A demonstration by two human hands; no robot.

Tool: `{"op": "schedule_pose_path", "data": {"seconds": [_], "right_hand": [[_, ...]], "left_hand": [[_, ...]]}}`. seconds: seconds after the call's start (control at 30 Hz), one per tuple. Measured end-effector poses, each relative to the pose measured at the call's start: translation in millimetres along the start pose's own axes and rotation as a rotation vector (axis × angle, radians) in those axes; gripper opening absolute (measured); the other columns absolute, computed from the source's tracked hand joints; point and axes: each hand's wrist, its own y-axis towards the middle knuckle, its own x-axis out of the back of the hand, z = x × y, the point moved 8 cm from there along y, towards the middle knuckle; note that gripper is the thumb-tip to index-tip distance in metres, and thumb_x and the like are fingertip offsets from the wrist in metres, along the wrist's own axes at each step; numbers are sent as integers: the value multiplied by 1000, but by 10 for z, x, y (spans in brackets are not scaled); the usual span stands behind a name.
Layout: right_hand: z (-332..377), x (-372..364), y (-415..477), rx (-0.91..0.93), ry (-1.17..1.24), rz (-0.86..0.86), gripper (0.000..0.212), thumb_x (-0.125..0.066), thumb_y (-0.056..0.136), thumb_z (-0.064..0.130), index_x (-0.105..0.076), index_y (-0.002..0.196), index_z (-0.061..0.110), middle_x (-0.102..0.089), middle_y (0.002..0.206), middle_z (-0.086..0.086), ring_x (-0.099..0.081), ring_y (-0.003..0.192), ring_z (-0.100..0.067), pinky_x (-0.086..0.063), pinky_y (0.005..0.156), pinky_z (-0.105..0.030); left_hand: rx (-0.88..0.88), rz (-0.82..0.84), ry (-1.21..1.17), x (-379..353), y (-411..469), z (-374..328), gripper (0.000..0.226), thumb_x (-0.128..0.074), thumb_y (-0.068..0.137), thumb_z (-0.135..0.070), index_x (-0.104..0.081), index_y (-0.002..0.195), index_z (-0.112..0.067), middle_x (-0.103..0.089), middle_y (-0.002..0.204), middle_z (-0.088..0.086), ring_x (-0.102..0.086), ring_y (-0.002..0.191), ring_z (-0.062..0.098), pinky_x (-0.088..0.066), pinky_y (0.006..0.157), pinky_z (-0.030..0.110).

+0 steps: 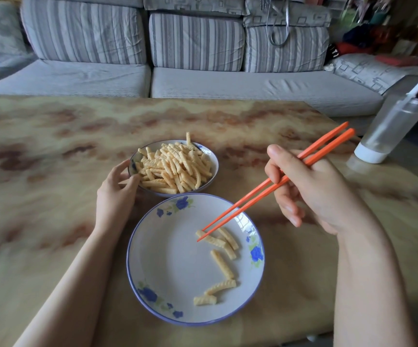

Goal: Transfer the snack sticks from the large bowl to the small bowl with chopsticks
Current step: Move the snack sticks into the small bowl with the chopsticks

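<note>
The large bowl [167,261], white with blue flowers, sits near me and holds several ridged yellow snack sticks [221,264] on its right side. Behind it, the small bowl [209,156] is heaped with snack sticks [175,167]. My right hand [310,189] grips a pair of orange chopsticks [273,181]. Their tips rest on either side of the end of one stick [210,237] in the large bowl. My left hand [116,189] holds the small bowl's left rim with thumb and fingers.
The bowls stand on a marbled tan table [52,151]. A clear bottle with a white base [388,131] stands at the table's right edge. A grey striped sofa [190,71] runs along the far side.
</note>
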Motion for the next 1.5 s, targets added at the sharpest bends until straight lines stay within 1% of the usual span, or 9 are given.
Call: {"op": "schedule_pose_path", "data": {"seconds": [0.17, 0.3, 0.43, 0.57, 0.83, 1.0, 1.13, 1.33, 1.5], "right_hand": [[-21, -24, 31, -7, 13, -54, 44, -45, 98, 40, -46, 65, 10, -39, 36, -6, -32, 27, -20, -25, 36, -23], [-16, -45, 55, 12, 26, -102, 47, -44, 98, 42, -46, 64, 9, -38, 36, -8, -34, 27, -21, -29, 36, -22], [0, -51, 83, 52, 138, -178, 47, -45, 99, 39, -47, 61, 12, -39, 40, -7, -33, 27, -21, -28, 36, -23], [17, -28, 117, 115, 342, -340, 50, -47, 100, 32, -49, 51, 21, -44, 47, -2, -35, 28, -17, -28, 35, -23], [-51, -199, 203, 135, 481, -526, 43, -41, 103, 28, -44, 63, 13, -42, 37, 5, -36, 27, -16, -26, 34, -22], [-111, -448, 331, 145, 461, -472, 42, -41, 103, 30, -47, 66, 10, -42, 50, -19, -39, 28, -20, -29, 32, -18], [-65, -551, 358, 184, 404, -413, 39, -41, 103, 26, -50, 72, 3, -42, 59, -40, -42, 28, -20, -27, 32, -16], [-22, -404, 310, 181, 352, -400, 41, -41, 103, 30, -49, 68, 9, -46, 38, -9, -41, 28, -21, -23, 35, -25], [22, -129, 229, 150, 320, -354, 42, -42, 102, 29, -47, 63, 13, -42, 34, -1, -35, 26, -20, -23, 36, -20]], "left_hand": [[2, 1, -2, -3, -4, 0, 41, -55, 91, -15, -56, 131, -26, -67, 109, 4, -64, 68, 20, -41, 49, 3], [4, -2, 3, 2, 3, -1, 41, -55, 91, -16, -57, 130, -26, -67, 110, 4, -64, 68, 17, -44, 59, 12], [7, -5, -3, 3, -7, -2, 40, -55, 92, -14, -56, 131, -25, -66, 108, 3, -62, 65, 12, -40, 50, 2], [7, 2, -6, -2, -9, -8, 41, -54, 91, -14, -56, 130, -25, -66, 105, 2, -62, 63, 13, -40, 48, 3], [2, -2, -12, -5, -21, -29, 40, -54, 92, -13, -57, 130, -24, -65, 102, 0, -61, 63, 14, -40, 49, 3], [4, 1, -10, -1, -11, -10, 39, -54, 91, -15, -58, 129, -27, -68, 103, 0, -63, 65, 16, -45, 58, 14], [3, 0, -14, -3, -2, 7, 39, -54, 91, -15, -57, 129, -27, -67, 102, 0, -63, 65, 18, -44, 53, 9], [10, -3, -24, -6, 3, 12, 40, -55, 92, -16, -56, 131, -25, -66, 103, -1, -63, 70, 21, -43, 56, 8], [16, -3, -36, -8, -3, 11, 39, -55, 92, -15, -56, 130, -25, -66, 103, -1, -64, 73, 26, -45, 58, 13]]}}
